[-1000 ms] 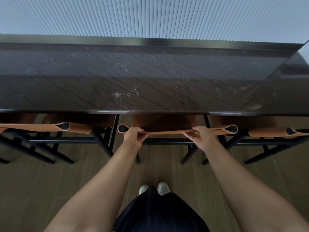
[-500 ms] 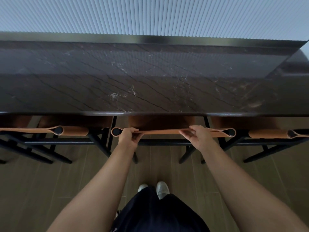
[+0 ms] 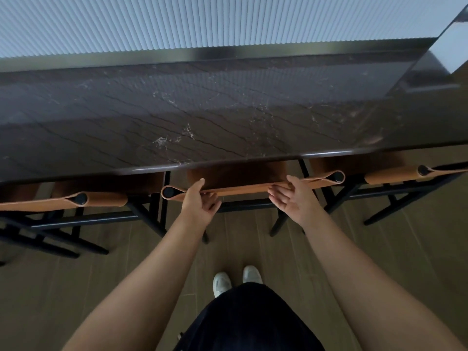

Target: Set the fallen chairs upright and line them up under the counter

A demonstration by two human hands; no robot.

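The counter, a dark veined stone slab, is running across the whole view. Three chairs are standing upright along its near edge, seats tucked under the overhang. The left chair and the right chair are sitting well apart from the hands. The middle chair is standing between them, directly ahead of the person; its tan back strap is lying just outside the slab's edge.

Handling, as judged: the black frame is looking rigid and moderately heavy, so the chair is likely moving as one piece; its legs are probably dragging rather than gliding on the plank floor. The strap is appearing soft, like leather slung between two round posts, and is likely giving under a push at mid-span. The firmer hold is close to the left post and the right post, where the strap is wrapping something solid; even hands on both ends are keeping the chair square to the counter.

The left hand is holding the strap loosely beside the left post, thumb lying over the top and fingers curling beneath. The right hand is lying wide, palm showing, with straight fingers touching the strap's near face and gripping nothing.
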